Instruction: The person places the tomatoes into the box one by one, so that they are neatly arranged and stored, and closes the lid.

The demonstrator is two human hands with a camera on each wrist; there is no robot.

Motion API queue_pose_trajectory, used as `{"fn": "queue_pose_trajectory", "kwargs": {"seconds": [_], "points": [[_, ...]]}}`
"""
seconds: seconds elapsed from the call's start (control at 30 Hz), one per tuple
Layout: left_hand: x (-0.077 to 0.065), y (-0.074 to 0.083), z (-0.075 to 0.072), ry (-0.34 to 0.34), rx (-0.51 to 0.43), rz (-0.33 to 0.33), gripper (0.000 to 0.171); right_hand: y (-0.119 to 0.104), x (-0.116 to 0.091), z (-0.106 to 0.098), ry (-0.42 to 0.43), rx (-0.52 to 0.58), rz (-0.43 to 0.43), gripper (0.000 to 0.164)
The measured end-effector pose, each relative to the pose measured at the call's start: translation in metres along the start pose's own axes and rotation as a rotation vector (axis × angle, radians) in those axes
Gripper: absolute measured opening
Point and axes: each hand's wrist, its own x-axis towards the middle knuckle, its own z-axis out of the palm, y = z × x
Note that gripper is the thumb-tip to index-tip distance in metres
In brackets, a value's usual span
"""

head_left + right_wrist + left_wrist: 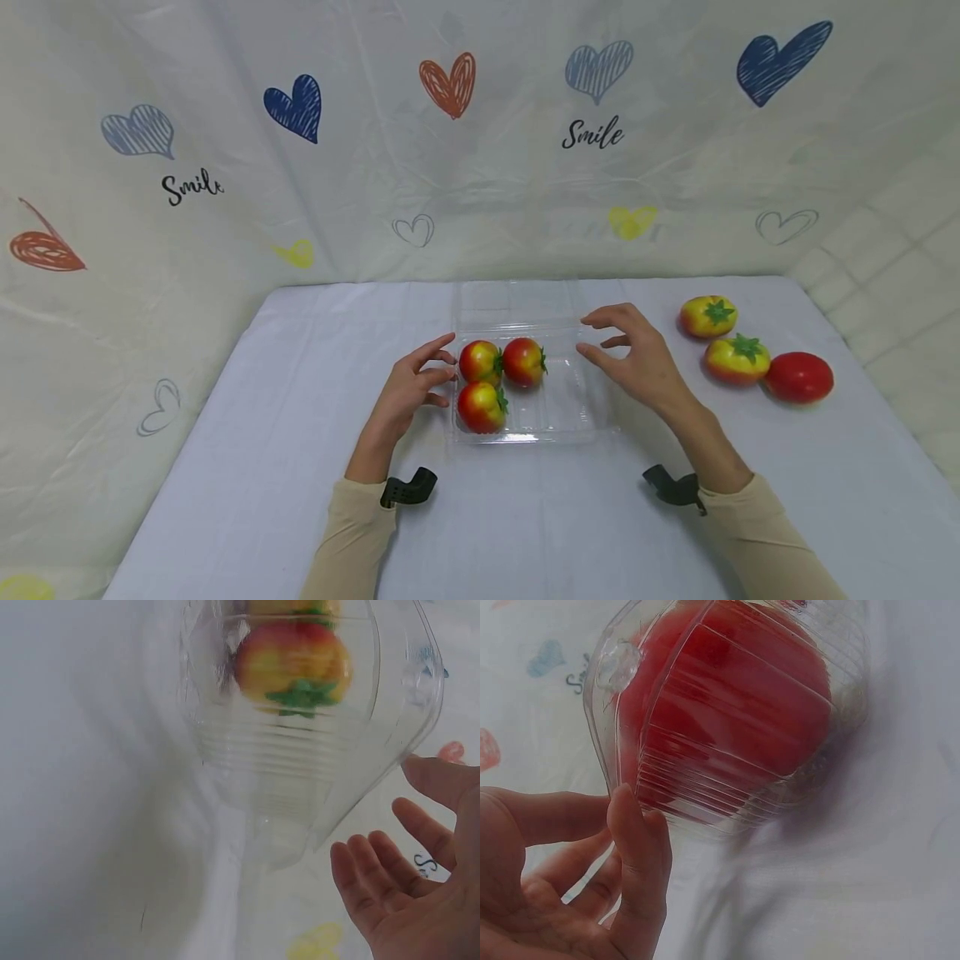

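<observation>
A clear plastic clamshell container (562, 408) stands open on the table, its lid (517, 298) laid back. In its left half sit three red-and-yellow tomatoes with green tops: a rear left tomato (477, 362), one beside it (523, 362) and a front left tomato (481, 407). My left hand (407, 386) pinches the container's left rim, fingertips meeting there in the left wrist view. Spread and bent, the fingers of my right hand (637, 358) are around the right rear corner; in the right wrist view one fingertip (420, 769) is at the rim, the others apart from it.
Three more tomatoes rest on the right of the white-covered table (247, 467): a rear one (707, 317), a middle one (737, 359) and a mostly red one (799, 377). A pale curtain (510, 183) with hearts hangs behind the table.
</observation>
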Motion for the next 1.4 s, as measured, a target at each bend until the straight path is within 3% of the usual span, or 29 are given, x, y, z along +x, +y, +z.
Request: {"fn": "queue_pose_trajectory", "kwargs": {"seconds": [0.8, 1.4], "points": [[-0.001, 0.002, 0.000, 0.014, -0.002, -0.004, 0.055, 0.028, -0.007, -0.022, 0.025, -0.018, 0.022, 0.035], [-0.002, 0.001, -0.002, 0.008, 0.010, -0.006, 0.055, 0.040, -0.011, -0.040, 0.047, -0.040, 0.089, 0.042]]}}
